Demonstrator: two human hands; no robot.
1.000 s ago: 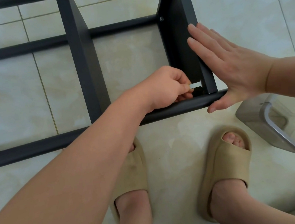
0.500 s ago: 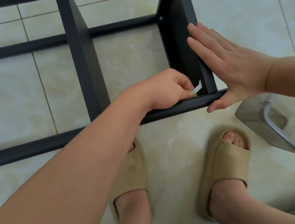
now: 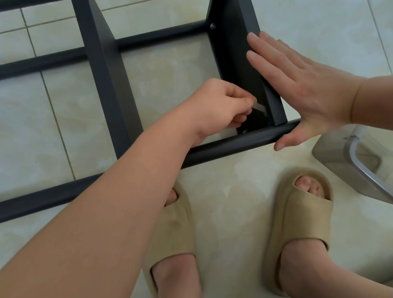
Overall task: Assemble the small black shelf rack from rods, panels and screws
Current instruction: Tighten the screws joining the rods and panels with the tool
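Note:
The black shelf rack (image 3: 105, 85) lies on its side on the tiled floor, its rods running left to right and its panels standing upright. My left hand (image 3: 220, 108) pinches a small silver hex key (image 3: 259, 107) inside the rack, at the low corner where the right end panel (image 3: 237, 65) meets the near rod (image 3: 227, 147). My right hand (image 3: 306, 92) presses flat against the outer face of that end panel, fingers straight, thumb under the rod's end. A screw head (image 3: 212, 26) shows where the far rod joins the panel.
My two feet in beige slippers (image 3: 299, 218) stand just in front of the near rod. A translucent plastic container (image 3: 374, 172) with a metal handle sits on the floor at the right.
My left hand has swung the hex key upward around the corner screw, from pointing right to angled up. My right hand stays pressed on the panel.

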